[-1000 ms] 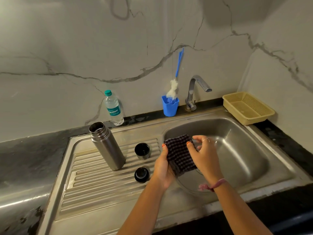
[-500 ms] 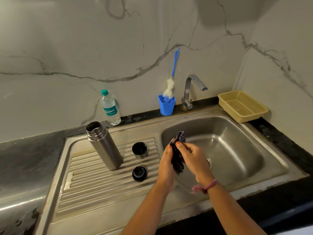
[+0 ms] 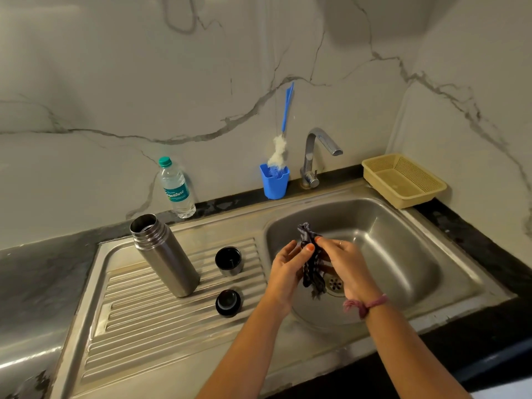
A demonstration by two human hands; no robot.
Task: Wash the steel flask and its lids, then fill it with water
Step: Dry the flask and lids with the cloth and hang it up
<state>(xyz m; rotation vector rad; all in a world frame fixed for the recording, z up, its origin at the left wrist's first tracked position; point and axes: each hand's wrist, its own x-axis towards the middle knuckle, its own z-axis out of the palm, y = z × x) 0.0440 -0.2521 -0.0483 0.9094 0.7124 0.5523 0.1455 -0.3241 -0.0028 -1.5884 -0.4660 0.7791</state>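
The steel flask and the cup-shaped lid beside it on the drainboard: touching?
Apart. The head view shows ribbed drainboard between the steel flask and the cup-shaped lid.

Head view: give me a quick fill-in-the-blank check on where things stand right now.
1. Both hands hold a checked ____ above the sink basin.
2. The steel flask stands on the drainboard with its mouth ____.
3. The bottle brush stands in a ____ holder.
4. The basket right of the tap is ____.

Missing words: cloth; open; blue; yellow
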